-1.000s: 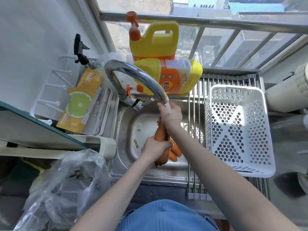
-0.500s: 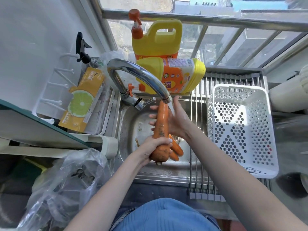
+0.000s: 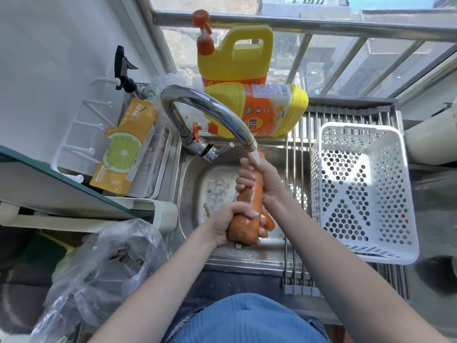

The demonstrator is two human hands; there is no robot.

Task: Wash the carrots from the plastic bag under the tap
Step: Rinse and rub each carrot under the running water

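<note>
**Both hands on one carrot under the running tap**

We see a large carrot (image 3: 249, 206) held over the steel sink (image 3: 217, 184), tilted so its thin end points far and up toward the tap spout (image 3: 217, 112) and its thick end sits near us. A stream of water falls from the spout onto the thin end.

The left hand (image 3: 232, 222) reaches in from the near left, forearm angled up toward the sink. Its fingers curl round the thick, near end of the carrot, thumb over the top, so the grip is firm and full. The right hand (image 3: 262, 181) comes in from the near right on a long, straight forearm. Its fingers wrap the upper, thinner part of the carrot just below the spout, with the knuckles on the left side of the carrot and the palm on the right. The two hands sit one beyond the other along the carrot, close but apart.

Under the left hand, more carrots (image 3: 268, 222) lie in the sink basin, mostly hidden; we cannot tell how many.

The clear plastic bag (image 3: 99, 271) lies crumpled on the counter at the near left, well apart from the sink. A white perforated basket (image 3: 361, 194) stands on a roll-up rack (image 3: 296, 194) right of the sink. Two yellow detergent bottles (image 3: 247, 78) sit on the far side of the tap, one upright, one lying on its side.
</note>
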